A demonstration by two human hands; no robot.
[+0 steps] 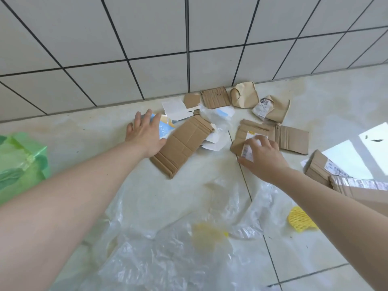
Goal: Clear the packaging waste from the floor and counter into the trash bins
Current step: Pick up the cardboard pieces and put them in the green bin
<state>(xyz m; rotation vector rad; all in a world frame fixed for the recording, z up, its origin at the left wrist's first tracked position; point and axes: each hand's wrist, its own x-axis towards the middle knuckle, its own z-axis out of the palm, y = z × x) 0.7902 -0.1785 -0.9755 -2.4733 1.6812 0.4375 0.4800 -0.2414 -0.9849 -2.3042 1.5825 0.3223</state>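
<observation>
Looking down at a pale floor [315, 97] strewn with packaging waste below a white tiled wall [147, 38]. At the far left, a translucent green bin [23, 162] is cut off by the frame edge; its contents show only as blurred green shapes.

The left hand [144, 133] lies flat with straight fingers on a blue and white carton [164, 129], hiding most of it. Just beside it on the right, a long flattened cardboard strip [184, 143] lies on the floor, overlapping white paper scraps [176, 108] and crumpled clear film [216, 116].

Along the wall's foot sit smaller cardboard pieces [215, 97] and two crumpled brown paper bags [244, 94], one carrying a printed label too small to read.

The right hand [262, 158] has its fingers curled around a small white labelled wrapper [248, 149], held over another flat cardboard sheet [291, 139]; the wrapper's print is blurred.

In the foreground, large sheets of clear plastic [178, 259] cover the floor, with something yellow showing dimly through them. To the right lies a yellow foam net [300, 219], partly hidden behind the right forearm. At the right edge, a folded cardboard box [321, 166] with a shipping label is cut off.
</observation>
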